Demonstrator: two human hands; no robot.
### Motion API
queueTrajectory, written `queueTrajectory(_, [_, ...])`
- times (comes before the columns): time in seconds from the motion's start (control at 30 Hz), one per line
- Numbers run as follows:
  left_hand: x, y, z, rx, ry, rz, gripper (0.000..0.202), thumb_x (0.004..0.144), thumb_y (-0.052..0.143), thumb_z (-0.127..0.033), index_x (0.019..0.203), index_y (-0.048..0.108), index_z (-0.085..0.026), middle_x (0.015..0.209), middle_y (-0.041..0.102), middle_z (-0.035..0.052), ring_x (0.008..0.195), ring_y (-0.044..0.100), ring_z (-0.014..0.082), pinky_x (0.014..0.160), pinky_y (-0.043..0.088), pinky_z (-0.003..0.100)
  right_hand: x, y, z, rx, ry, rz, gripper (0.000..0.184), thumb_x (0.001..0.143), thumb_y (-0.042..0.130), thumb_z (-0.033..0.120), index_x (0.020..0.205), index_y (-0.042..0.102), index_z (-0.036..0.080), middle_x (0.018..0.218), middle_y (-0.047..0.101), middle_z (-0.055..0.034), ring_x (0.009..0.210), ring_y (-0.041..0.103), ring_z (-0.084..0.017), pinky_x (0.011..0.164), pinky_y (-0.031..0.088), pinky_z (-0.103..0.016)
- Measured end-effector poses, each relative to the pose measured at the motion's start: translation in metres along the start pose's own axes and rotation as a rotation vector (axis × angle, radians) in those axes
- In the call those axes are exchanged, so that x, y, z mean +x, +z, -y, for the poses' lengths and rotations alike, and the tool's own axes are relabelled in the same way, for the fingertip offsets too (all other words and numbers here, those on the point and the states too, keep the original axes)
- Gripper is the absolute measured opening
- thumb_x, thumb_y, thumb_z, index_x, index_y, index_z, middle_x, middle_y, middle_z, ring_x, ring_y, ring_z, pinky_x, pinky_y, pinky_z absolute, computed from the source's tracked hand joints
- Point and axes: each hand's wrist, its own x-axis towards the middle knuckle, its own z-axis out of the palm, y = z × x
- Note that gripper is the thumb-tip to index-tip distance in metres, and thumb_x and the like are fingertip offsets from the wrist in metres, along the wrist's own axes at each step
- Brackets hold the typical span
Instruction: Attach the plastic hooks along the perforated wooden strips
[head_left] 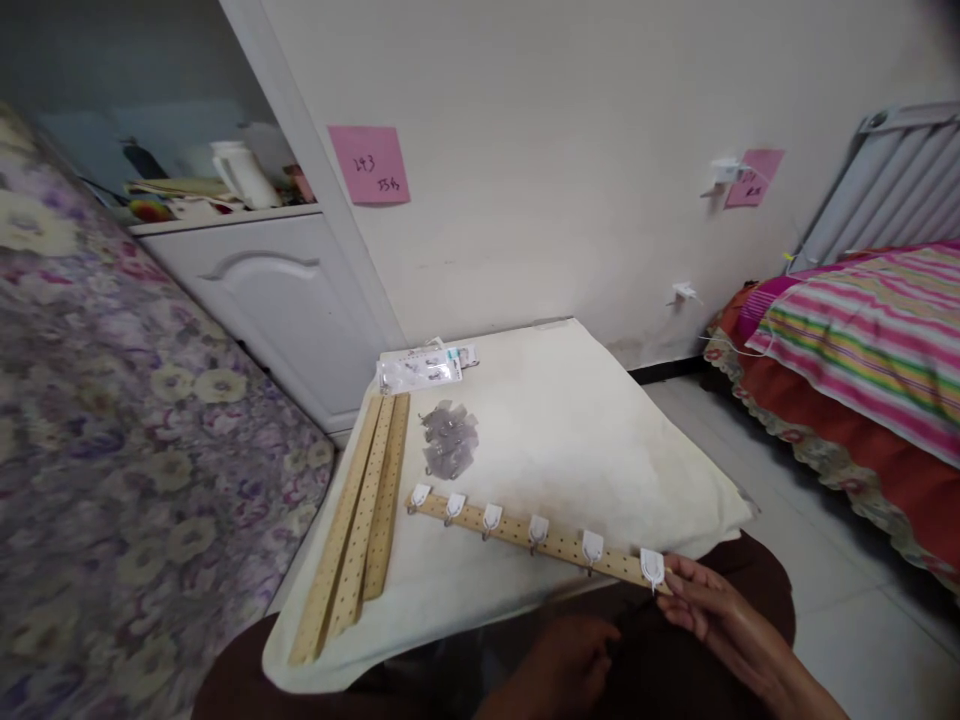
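My right hand [709,605] pinches the right end of a narrow wooden strip [514,530] dotted with small holes. Several white adhesive hooks [538,530], each with a metal hook hanging down, are spaced along it. The strip lies slantwise near the table's front edge, its right end at the edge. Low over my dark lap, in shadow, is my left hand [566,660], apart from the strip, its fingers curled; whether they hold anything is hidden. Left of the middle sits a pile of clear hooks [450,440]. Beside it, several more perforated wooden strips [367,510] lie lengthwise.
A clear plastic package [420,370] lies at the back left of the cloth-covered table [585,420]. Floral fabric [150,420] and a white cabinet [277,310] stand left. To the right is a bed with a striped cover [870,330]. Pink notes [369,165] are on the wall.
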Motion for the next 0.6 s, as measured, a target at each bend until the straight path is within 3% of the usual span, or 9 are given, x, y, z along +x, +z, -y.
queueTrajectory(0.27, [0.000, 0.012, 0.008, -0.007, 0.018, 0.027, 0.036, 0.078, 0.048, -0.013, 0.111, 0.058, -0.023, 0.097, 0.070, 0.0018, 0.086, 0.064, 0.0151, 0.076, 0.048, 0.024, -0.001, -0.011, -0.006, -0.001, 0.009, -0.008, 0.025, 0.071, 0.075, 0.020, 0.094, 0.068, 0.017, 0.080, 0.068, -0.0023, 0.066, 0.065, -0.012, 0.064, 0.055, -0.021])
queueTrajectory(0.6, [-0.002, 0.015, 0.014, -0.032, -0.013, 0.055, 0.037, 0.078, 0.051, -0.016, 0.114, 0.057, -0.025, 0.102, 0.068, 0.0021, 0.089, 0.063, 0.0159, 0.079, 0.049, 0.026, -0.008, 0.001, 0.005, 0.020, 0.000, -0.028, 0.026, 0.067, 0.077, 0.019, 0.092, 0.069, 0.017, 0.082, 0.069, -0.0040, 0.064, 0.066, -0.012, 0.063, 0.056, -0.021])
